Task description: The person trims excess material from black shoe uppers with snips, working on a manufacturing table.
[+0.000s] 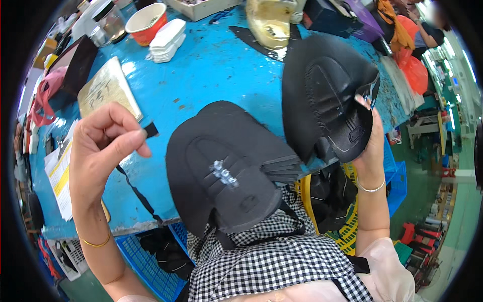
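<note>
My left hand [108, 146] is raised at the left, thumb and fingers pinched on the end of a narrow black strap [136, 191] that hangs below the hand to the table edge. My right hand [371, 136] grips the right edge of a black shoe piece [327, 90], tilted up, with a sole-shaped outline in its middle. By the thumb is a small shiny metal part [372, 98] I cannot make out. Between my hands, a stack of similar black pieces [201, 151] lies over the table's front edge, small clear bits [224, 173] on top.
On the blue table [201, 70] are a notebook [110, 85], a red-and-white bowl [147, 24], white stacked pads [167, 40] and a yellowed shoe last [269, 25]. Below the edge stand a blue basket [136, 261] and a yellow basket [352, 234] with black pieces. Another person [432, 35] is far right.
</note>
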{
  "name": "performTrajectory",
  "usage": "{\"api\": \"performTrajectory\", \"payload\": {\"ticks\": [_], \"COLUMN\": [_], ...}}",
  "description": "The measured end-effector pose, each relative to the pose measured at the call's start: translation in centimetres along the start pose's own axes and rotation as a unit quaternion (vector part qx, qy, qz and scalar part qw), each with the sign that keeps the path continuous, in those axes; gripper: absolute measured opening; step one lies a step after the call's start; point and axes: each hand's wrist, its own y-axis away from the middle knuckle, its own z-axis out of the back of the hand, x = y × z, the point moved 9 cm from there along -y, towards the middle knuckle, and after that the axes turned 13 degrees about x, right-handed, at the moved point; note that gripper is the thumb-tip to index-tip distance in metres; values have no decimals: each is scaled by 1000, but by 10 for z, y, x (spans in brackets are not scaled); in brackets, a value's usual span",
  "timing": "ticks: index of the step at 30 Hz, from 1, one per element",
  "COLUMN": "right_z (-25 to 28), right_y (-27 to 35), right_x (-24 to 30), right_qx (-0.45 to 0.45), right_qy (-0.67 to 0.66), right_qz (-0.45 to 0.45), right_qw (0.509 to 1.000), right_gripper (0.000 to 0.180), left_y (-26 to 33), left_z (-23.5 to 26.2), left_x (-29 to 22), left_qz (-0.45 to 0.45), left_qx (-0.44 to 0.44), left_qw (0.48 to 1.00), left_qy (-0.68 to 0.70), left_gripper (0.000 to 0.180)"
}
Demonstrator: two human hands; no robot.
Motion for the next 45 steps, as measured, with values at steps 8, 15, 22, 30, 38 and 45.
{"api": "performTrajectory", "payload": {"ticks": [8, 15, 22, 30, 38, 45], "right_z": [164, 88, -46, -174, -183, -193], "right_y": [37, 9, -9, 17, 9, -4], "right_x": [15, 16, -10, -51, -58, -59], "right_qx": [-166, -47, 224, 594, 638, 577], "right_qy": [309, 221, 314, 563, 524, 613], "right_qz": [-69, -47, -64, 88, 84, 105], "right_qw": [934, 973, 920, 568, 557, 529], "right_gripper": [30, 24, 18, 19, 18, 21], "left_y": [-38, -42, -43, -39, -43, -42], "left_z": [-56, -108, -112, -89, -90, -90], "left_x": [4, 27, 33, 15, 24, 26], "left_qz": [65, 85, 73, -45, 8, -32], "left_qx": [190, 355, 320, 196, 253, 263], "left_qw": [975, 921, 919, 922, 914, 915], "left_qy": [-90, -138, -219, -332, -316, -304], "left_gripper": [9, 12, 14, 18, 14, 13]}}
